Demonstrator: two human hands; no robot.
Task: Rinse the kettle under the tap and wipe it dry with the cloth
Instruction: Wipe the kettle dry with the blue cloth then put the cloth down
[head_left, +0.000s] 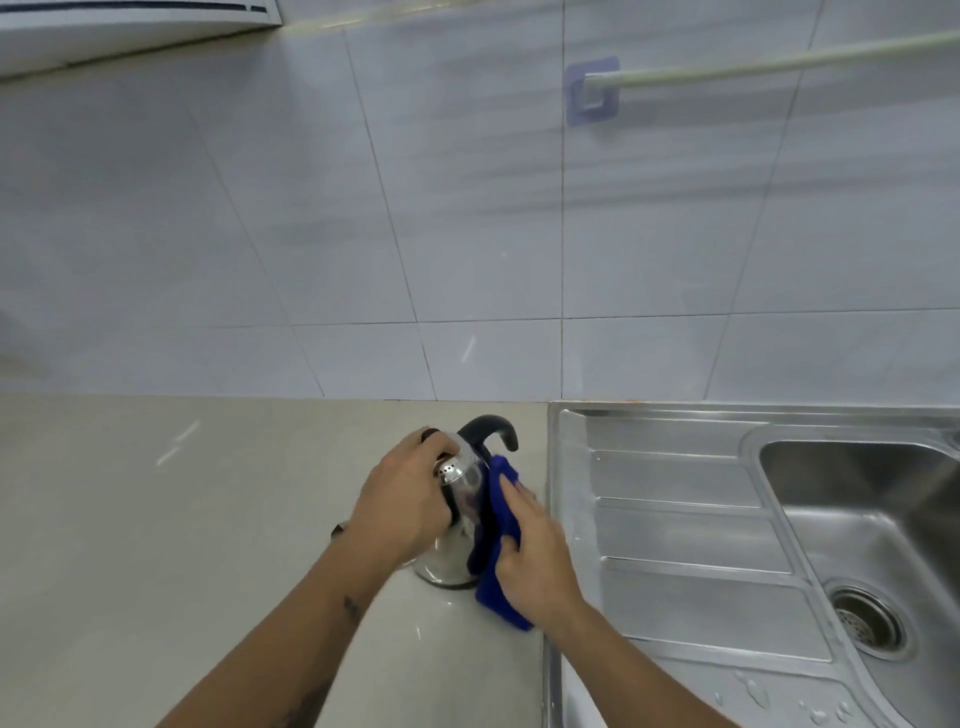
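A shiny steel kettle (457, 558) with a black curved handle (488, 428) stands on the beige counter (156, 519), just left of the sink unit. My left hand (402, 499) grips its top around the lid and spout area. My right hand (530, 551) presses a dark blue cloth (498, 587) against the kettle's right side. The cloth hangs down to the counter. Much of the kettle body is hidden behind my hands and the cloth.
A stainless steel sink unit (675, 519) with a ribbed drainboard lies to the right; its basin and drain (867, 618) are at the far right. Water drops sit on the sink's front edge. A tiled wall (415, 208) rises behind, with a rail (753, 65) on it.
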